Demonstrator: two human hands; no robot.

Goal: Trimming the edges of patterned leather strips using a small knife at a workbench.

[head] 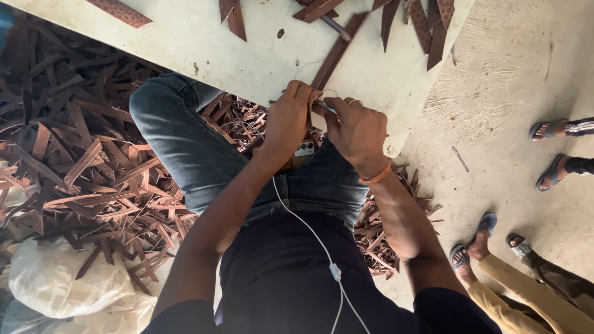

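Note:
My left hand [288,117] and my right hand [356,130] meet at the near edge of a white board [260,55]. The left hand's fingers are closed around the near end of a long brown strip [337,52] that runs away across the board. In my right hand, fingers curled, is a small thin tool [326,106] pressed against the strip's end; an orange band circles that wrist. A phone [304,149] rests in my lap just under the hands, and a white cable [309,235] runs down from there over my dark shirt.
A deep heap of brown strip offcuts [86,161] covers the floor to the left and under the board. More strips [427,25] lie on the board's far side. A white sack [55,278] sits at bottom left. Other people's sandalled feet [550,154] stand on the concrete to the right.

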